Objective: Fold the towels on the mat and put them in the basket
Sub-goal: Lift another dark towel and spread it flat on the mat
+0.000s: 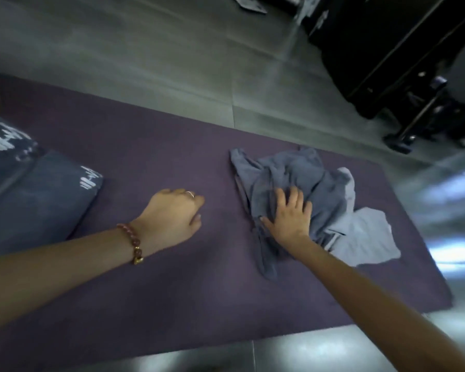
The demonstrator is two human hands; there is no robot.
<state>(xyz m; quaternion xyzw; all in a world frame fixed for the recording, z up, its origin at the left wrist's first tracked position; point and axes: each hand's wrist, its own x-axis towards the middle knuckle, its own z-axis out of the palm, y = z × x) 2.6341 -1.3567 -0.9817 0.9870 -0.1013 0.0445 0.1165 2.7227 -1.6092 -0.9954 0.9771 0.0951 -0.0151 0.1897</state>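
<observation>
We judge the task barely begun. The towels (287,173) lie in one crumpled blue-grey heap on the purple mat (145,146), toward 3 o'clock in our view, with a paler towel (365,237) spilling out at the heap's 4 o'clock. Nothing in the heap is squared or folded. Our right hand (289,213) rests on the heap's near side, fingers spread flat over the cloth, not pinching any edge. Our left hand (172,210) sits on bare mat at the heap's 9 o'clock, well apart from it, fingers curled under and holding nothing. The basket is not in view, so we cannot tell whether anything is in it. What is left: pull one towel free, spread it, fold it, and repeat for each.
</observation>
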